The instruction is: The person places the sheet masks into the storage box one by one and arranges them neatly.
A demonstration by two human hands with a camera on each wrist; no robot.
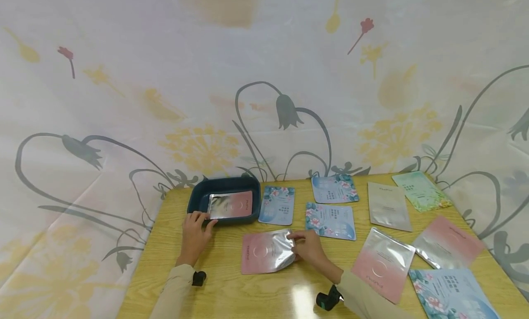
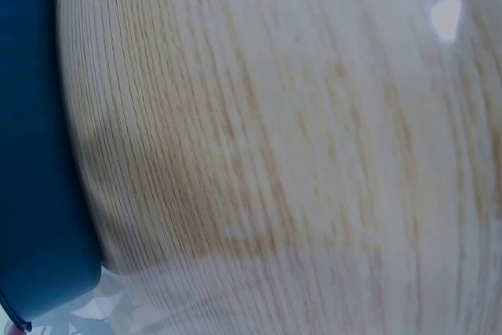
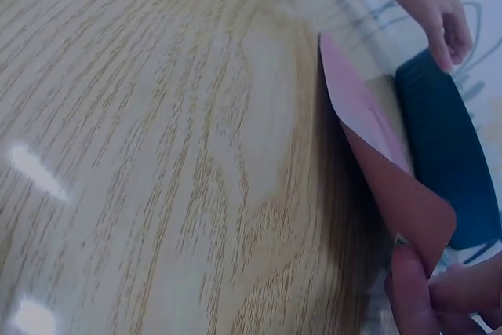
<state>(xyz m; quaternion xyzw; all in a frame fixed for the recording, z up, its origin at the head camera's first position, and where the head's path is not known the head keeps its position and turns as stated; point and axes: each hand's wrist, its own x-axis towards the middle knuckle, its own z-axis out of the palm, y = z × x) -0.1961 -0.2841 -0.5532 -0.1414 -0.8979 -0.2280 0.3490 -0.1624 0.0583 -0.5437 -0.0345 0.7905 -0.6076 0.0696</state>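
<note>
Pink-to-silver foil for the held packet (image 1: 264, 252), over the near middle of the table (image 1: 231, 287), in front and right of the dark teal tray (image 1: 191, 197). Right hand (image 1: 307, 248): nearly closed, pinching the silver end between thumb and fingers; bent upward there in right wrist view, with a dull reddish underside and rounded corner. Left hand (image 1: 195, 229): partly closed, fingers bent over the near-left rim of the tray, thumb along its near side. Tray: smooth, rounded-corner rectangle; inside, another pink-and-silver packet (image 1: 233, 205), shiny toward the left. Table: glossy, streaked wood grain, with bright reflections. Beside the tray, just right: blue floral packet (image 1: 277, 205), flat, rectangular. Behind: wrinkled pale sheet (image 1: 165, 80), printed with grey and yellow flowers
</note>
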